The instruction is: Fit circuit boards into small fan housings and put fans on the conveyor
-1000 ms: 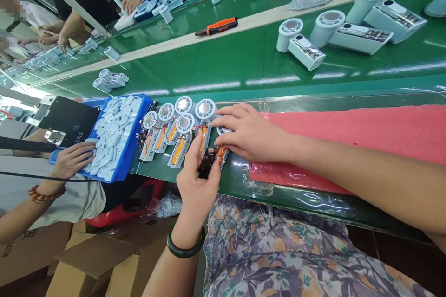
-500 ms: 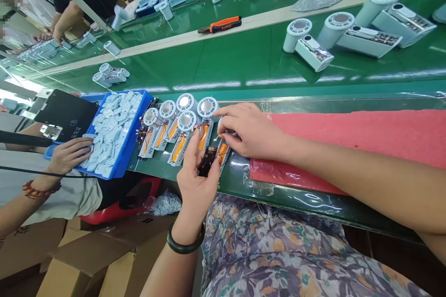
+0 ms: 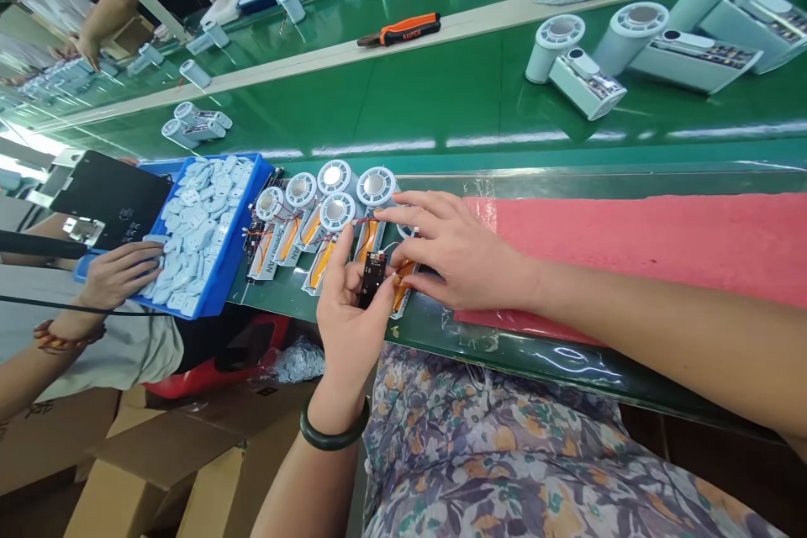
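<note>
"What's your left hand doing?"

"My fingers pinch a small black circuit board, held up."

"And your right hand?"

"It's open, fingers spread over an orange battery, just beside the board."

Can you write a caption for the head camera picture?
Left hand holds a small black circuit board; right hand works at wires beside white fan parts.

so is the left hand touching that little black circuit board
Touching: the head view shows the left hand pinching the black circuit board between its thumb and fingers.
</note>
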Action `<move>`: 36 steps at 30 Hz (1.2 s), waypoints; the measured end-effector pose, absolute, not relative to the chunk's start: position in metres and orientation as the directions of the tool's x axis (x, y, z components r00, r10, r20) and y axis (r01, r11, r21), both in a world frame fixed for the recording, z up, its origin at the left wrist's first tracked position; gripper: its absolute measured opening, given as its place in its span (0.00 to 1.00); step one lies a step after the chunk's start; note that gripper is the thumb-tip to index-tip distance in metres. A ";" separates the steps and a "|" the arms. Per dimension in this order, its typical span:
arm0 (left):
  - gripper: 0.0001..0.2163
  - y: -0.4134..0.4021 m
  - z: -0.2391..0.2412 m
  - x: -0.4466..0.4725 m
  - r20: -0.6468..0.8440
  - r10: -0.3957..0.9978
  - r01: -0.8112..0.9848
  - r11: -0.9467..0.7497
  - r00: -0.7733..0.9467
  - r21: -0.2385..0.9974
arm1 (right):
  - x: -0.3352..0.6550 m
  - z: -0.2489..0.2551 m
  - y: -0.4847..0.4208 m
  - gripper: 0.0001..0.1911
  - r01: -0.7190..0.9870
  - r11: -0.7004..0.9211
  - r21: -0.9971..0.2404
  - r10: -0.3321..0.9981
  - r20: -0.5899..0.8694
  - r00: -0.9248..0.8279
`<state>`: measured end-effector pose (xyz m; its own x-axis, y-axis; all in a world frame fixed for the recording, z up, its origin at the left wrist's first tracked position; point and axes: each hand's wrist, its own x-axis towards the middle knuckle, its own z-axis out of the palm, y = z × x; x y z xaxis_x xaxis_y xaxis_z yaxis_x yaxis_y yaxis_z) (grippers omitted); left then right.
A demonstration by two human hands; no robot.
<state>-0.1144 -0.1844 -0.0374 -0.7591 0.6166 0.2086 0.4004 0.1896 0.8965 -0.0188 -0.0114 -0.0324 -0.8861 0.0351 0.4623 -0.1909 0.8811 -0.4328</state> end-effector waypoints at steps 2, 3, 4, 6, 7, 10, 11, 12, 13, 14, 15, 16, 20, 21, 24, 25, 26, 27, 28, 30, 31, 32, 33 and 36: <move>0.35 -0.185 -0.037 -0.116 0.151 0.630 0.335 0.184 -0.762 0.924 | -0.022 -0.034 -0.013 0.07 -0.171 0.889 -0.425 0.046 0.454 -0.890; 0.34 -0.186 -0.037 -0.117 0.123 0.642 0.303 0.179 -0.757 0.936 | -0.023 -0.035 -0.014 0.08 -0.169 0.888 -0.428 0.049 0.453 -0.890; 0.33 -0.187 -0.037 -0.118 0.100 0.653 0.276 0.172 -0.751 0.946 | -0.025 -0.036 -0.013 0.09 -0.171 0.883 -0.437 0.052 0.454 -0.889; 0.32 -0.189 -0.037 -0.119 0.084 0.659 0.248 0.160 -0.748 0.956 | -0.026 -0.037 -0.012 0.09 -0.177 0.870 -0.460 0.058 0.452 -0.890; 0.32 -0.191 -0.037 -0.119 0.087 0.652 0.248 0.159 -0.754 0.955 | -0.027 -0.037 -0.012 0.09 -0.177 0.864 -0.471 0.062 0.449 -0.892; 0.31 -0.194 -0.037 -0.118 0.126 0.604 0.283 0.171 -0.787 0.944 | -0.028 -0.038 -0.011 0.09 -0.176 0.857 -0.485 0.066 0.441 -0.895; 0.31 -0.195 -0.036 -0.117 0.142 0.590 0.298 0.177 -0.795 0.938 | -0.028 -0.038 -0.011 0.10 -0.176 0.856 -0.485 0.066 0.442 -0.895; 0.31 -0.195 -0.035 -0.115 0.156 0.580 0.314 0.183 -0.800 0.932 | -0.028 -0.038 -0.011 0.10 -0.178 0.857 -0.485 0.065 0.443 -0.894; 0.31 -0.194 -0.035 -0.114 0.172 0.573 0.331 0.185 -0.801 0.925 | -0.028 -0.038 -0.011 0.10 -0.180 0.857 -0.483 0.064 0.445 -0.893; 0.31 -0.193 -0.034 -0.113 0.186 0.570 0.347 0.187 -0.800 0.919 | -0.028 -0.038 -0.011 0.10 -0.181 0.857 -0.482 0.062 0.445 -0.893; 0.31 -0.191 -0.034 -0.111 0.195 0.567 0.358 0.192 -0.800 0.914 | -0.028 -0.038 -0.012 0.10 -0.181 0.857 -0.482 0.061 0.445 -0.894; 0.32 -0.189 -0.034 -0.111 0.199 0.564 0.365 0.197 -0.802 0.910 | -0.028 -0.037 -0.012 0.10 -0.182 0.857 -0.482 0.060 0.444 -0.894; 0.33 -0.183 -0.034 -0.111 0.176 0.558 0.335 0.196 -0.811 0.921 | -0.028 -0.037 -0.012 0.10 -0.177 0.855 -0.487 0.065 0.440 -0.896; 0.33 -0.182 -0.035 -0.112 0.167 0.559 0.320 0.187 -0.812 0.929 | -0.028 -0.037 -0.013 0.10 -0.174 0.853 -0.491 0.071 0.441 -0.895; 0.33 -0.180 -0.036 -0.114 0.136 0.559 0.268 0.161 -0.818 0.950 | -0.028 -0.038 -0.014 0.09 -0.163 0.843 -0.512 0.096 0.442 -0.892; 0.33 -0.180 -0.036 -0.114 0.130 0.558 0.257 0.155 -0.820 0.954 | -0.029 -0.038 -0.014 0.09 -0.162 0.839 -0.520 0.103 0.443 -0.890; 0.34 -0.180 -0.036 -0.114 0.126 0.557 0.250 0.153 -0.821 0.956 | -0.029 -0.038 -0.014 0.08 -0.161 0.834 -0.528 0.110 0.444 -0.889; 0.34 -0.179 -0.036 -0.114 0.125 0.559 0.250 0.153 -0.820 0.956 | -0.029 -0.038 -0.013 0.08 -0.162 0.829 -0.536 0.114 0.444 -0.889; 0.34 -0.179 -0.036 -0.114 0.128 0.561 0.255 0.154 -0.818 0.955 | -0.029 -0.038 -0.013 0.08 -0.164 0.824 -0.542 0.115 0.444 -0.889; 0.35 -0.180 -0.036 -0.113 0.142 0.565 0.274 0.154 -0.812 0.949 | -0.028 -0.038 -0.013 0.08 -0.165 0.819 -0.549 0.120 0.445 -0.887; 0.34 -0.181 -0.036 -0.113 0.150 0.569 0.285 0.156 -0.809 0.946 | -0.028 -0.038 -0.014 0.08 -0.162 0.820 -0.550 0.125 0.447 -0.886; 0.33 -0.182 -0.035 -0.113 0.158 0.570 0.296 0.159 -0.806 0.942 | -0.028 -0.038 -0.015 0.08 -0.155 0.822 -0.548 0.134 0.450 -0.883; 0.31 -0.184 -0.035 -0.112 0.166 0.571 0.308 0.161 -0.804 0.938 | -0.028 -0.038 -0.016 0.07 -0.144 0.825 -0.546 0.147 0.454 -0.879; 0.24 -0.192 -0.034 -0.112 0.170 0.570 0.331 0.191 -0.804 0.924 | -0.028 -0.039 -0.020 0.06 -0.107 0.828 -0.551 0.195 0.461 -0.866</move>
